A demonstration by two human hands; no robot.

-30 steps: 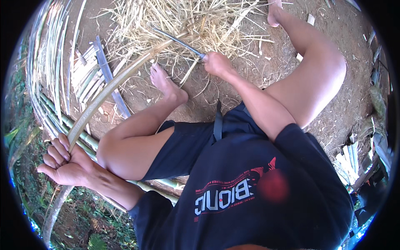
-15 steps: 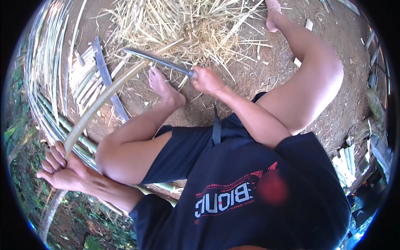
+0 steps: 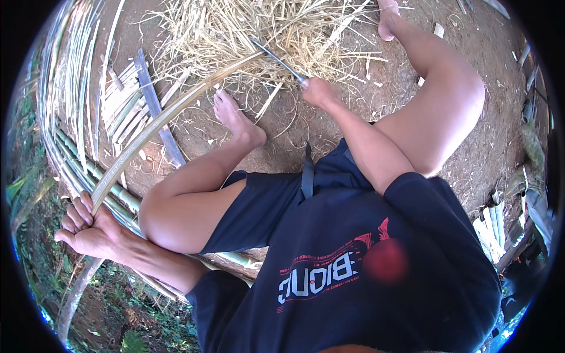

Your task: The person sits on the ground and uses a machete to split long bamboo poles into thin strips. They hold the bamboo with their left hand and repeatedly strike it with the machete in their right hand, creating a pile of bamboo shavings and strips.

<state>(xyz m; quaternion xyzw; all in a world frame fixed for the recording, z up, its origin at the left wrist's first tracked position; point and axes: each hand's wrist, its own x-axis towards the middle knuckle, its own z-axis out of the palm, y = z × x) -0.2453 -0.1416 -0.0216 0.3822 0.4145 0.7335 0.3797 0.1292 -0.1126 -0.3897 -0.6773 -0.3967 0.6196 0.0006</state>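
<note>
A long, bowed bamboo strip (image 3: 154, 125) runs from the lower left up toward the pile of shavings. My left hand (image 3: 94, 232) is closed around it near its lower part, beside my left knee. In my right hand (image 3: 321, 94) is the handle of a knife (image 3: 279, 62) with a long, narrow blade. The blade lies across the strip's far end, its tip pointing up and left. The handle is mostly hidden by my fingers.
Pale shavings (image 3: 253, 35) heap on the dirt ahead of my feet. Left of them lie short split pieces (image 3: 126, 109), a flat dark grey slat (image 3: 154, 97) and many long thin strips (image 3: 67, 76). Green bamboo poles (image 3: 126, 199) pass beside my left knee. White offcuts (image 3: 491, 229) lie at right.
My right hand has moved away and to the right with the knife, so the blade has shifted from the strip's middle stretch to its far end. My left hand stays closed on the strip.
</note>
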